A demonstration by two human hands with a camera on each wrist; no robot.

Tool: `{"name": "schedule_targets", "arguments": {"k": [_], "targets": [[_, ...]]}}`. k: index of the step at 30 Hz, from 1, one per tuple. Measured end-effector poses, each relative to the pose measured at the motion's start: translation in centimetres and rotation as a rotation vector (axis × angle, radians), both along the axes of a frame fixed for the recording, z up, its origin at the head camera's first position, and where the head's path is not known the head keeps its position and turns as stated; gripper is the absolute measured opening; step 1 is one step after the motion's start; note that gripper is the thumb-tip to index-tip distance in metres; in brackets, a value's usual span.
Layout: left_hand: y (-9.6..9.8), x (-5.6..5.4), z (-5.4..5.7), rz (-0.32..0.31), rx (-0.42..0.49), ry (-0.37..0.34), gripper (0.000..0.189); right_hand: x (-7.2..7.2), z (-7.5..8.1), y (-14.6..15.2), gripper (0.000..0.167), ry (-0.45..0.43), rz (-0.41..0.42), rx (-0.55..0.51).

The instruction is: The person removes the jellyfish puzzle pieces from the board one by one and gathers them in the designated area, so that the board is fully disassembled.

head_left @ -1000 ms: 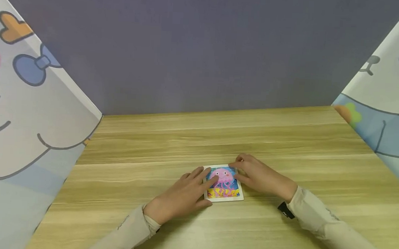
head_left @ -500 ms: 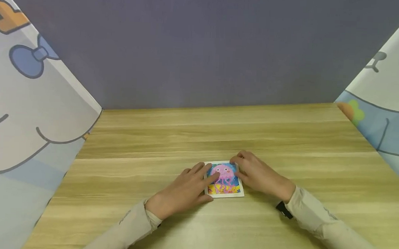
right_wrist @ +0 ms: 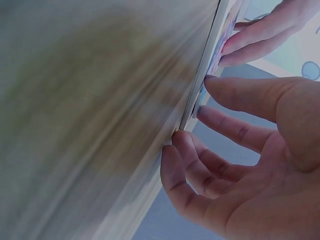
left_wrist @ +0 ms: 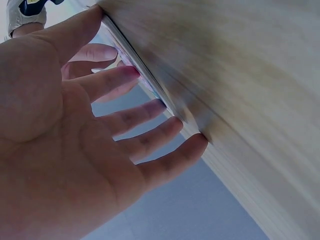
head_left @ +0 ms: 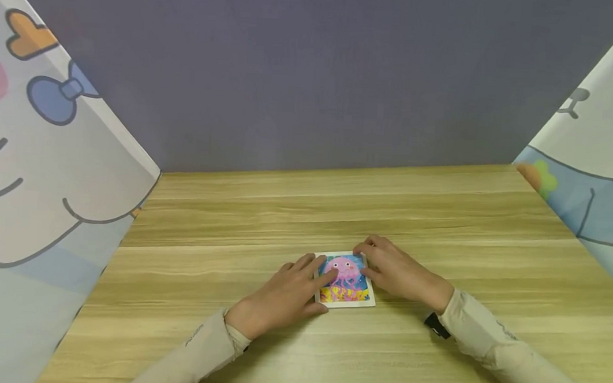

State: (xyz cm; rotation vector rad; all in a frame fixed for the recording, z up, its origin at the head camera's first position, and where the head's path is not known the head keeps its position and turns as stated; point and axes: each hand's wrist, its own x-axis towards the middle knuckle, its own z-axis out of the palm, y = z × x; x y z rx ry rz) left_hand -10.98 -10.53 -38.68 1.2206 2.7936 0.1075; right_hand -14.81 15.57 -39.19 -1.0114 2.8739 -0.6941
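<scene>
Closest to me, two pale sleeves (head_left: 194, 347) run in past the bottom of the head view, a black piece (head_left: 437, 325) poking out under the right cuff, and here is the left hand (head_left: 285, 294), fingers (left_wrist: 172, 160) spread apart, forefinger laid on the square picture board (head_left: 350, 295), thumb beside its lower left corner. Opposite, the right hand (head_left: 403, 270) is at the upper right corner, fingers bent, thumb and forefinger apart at the board's edge; whether they really pinch it, I cannot tell. The right wrist view gives away what the head view covers: the remaining fingers curled down, tips at the table (head_left: 232, 211) just beside the board. And the left wrist view has the board edge-on, thin and lying flat, its picture squeezed to a sliver! From the head view that sliver reads as a pink jellyfish on blue above yellow, partly hidden by the left fingers. Streaky yellowish wood grain carries the table back to a grey wall (head_left: 312, 82); on the left a panel (head_left: 84, 162) with a blue bow, on the right another panel (head_left: 595, 137), both cartoon figures cut off by the view's sides.
</scene>
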Motion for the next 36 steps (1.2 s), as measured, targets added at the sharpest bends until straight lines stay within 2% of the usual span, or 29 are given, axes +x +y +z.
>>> {"name": "schedule_targets", "arguments": {"k": [9,15,23,29,36], "targets": [[0.24,-0.11,0.14,0.004,-0.016,-0.001,0.068,-0.07,0.28,0.28,0.033,-0.002,0.005,0.006],[0.39,-0.04,0.20,0.000,0.000,0.002,0.067,-0.25,0.27,0.37,0.030,-0.016,-0.003,-0.029],[0.22,0.12,0.03,0.008,0.005,-0.004,0.067,-0.60,0.25,0.29,0.019,-0.150,0.004,-0.149],[0.08,0.13,-0.07,-0.007,0.007,-0.037,0.067,-0.69,0.15,0.09,0.012,-0.129,-0.011,-0.171],[0.09,-0.18,-0.06,-0.032,-0.002,-0.012,0.068,-0.87,0.06,-0.20,0.010,-0.149,-0.052,-0.166]]}}
